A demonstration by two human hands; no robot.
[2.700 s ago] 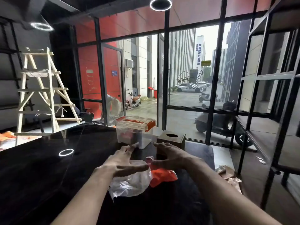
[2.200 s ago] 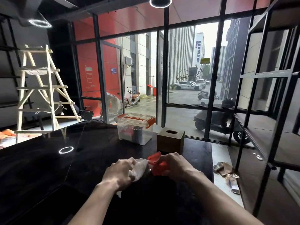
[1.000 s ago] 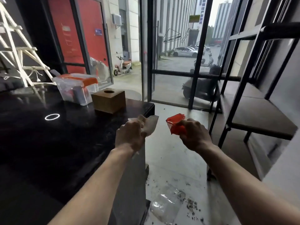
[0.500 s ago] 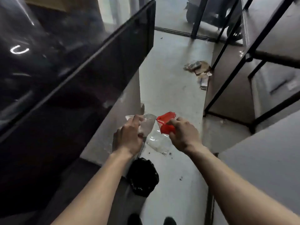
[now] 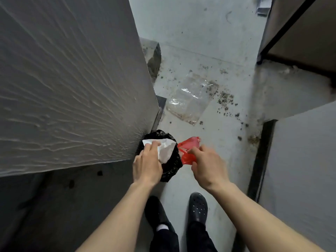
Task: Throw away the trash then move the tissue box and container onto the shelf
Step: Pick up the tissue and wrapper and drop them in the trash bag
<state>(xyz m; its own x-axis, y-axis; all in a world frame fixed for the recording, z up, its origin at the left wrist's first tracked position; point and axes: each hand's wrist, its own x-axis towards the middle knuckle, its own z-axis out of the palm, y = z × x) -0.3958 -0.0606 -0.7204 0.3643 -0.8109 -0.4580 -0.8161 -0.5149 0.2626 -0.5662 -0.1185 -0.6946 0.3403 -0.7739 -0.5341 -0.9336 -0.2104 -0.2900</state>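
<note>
I look straight down at the floor. My left hand (image 5: pixel 147 165) holds a crumpled white plastic wrapper (image 5: pixel 166 149) right over the mouth of a small bin lined with a black bag (image 5: pixel 172 168). My right hand (image 5: pixel 207 167) grips a red plastic wrapper (image 5: pixel 188 151) at the bin's right rim. The bin stands on the floor against the grey counter side (image 5: pixel 72 79). The tissue box and the container are out of view.
A clear plastic bag (image 5: pixel 190 99) lies on the dirty floor beyond the bin, with dark crumbs scattered around it. My black shoes (image 5: pixel 198 208) stand just behind the bin. The shelf's black frame (image 5: pixel 283 28) rises at the upper right, a grey block (image 5: pixel 305 170) at the right.
I turned from the table and looked down. Both hands carried the white and red wrappers from the tabletop down to the black-lined bin on the floor.
</note>
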